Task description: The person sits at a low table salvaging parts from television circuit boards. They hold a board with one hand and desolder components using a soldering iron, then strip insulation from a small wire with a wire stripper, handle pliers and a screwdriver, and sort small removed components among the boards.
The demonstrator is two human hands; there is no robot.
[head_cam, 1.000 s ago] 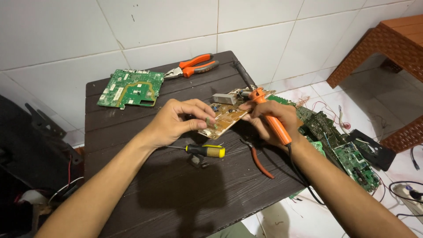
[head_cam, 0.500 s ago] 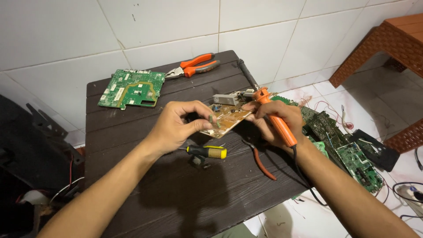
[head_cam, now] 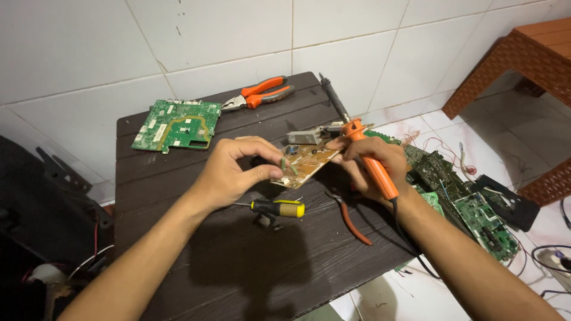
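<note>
Pinching the tan circuit board [head_cam: 306, 161] at its near edge, my left hand [head_cam: 235, 172] is tilting it above the dark worktop [head_cam: 238, 261]. My right hand [head_cam: 372, 169] is closing round the orange soldering iron [head_cam: 372, 163]. I am judging that a steady board matters most. A yellow screwdriver [head_cam: 279, 208] is lying below; a green board [head_cam: 175, 125] and orange pliers [head_cam: 262, 92] near the white-tiled wall.

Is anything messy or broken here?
Yes. A heap of green circuit boards and loose wires lies jumbled on the floor beside the dark table. On the table, the tools look simply laid down, not damaged.
</note>
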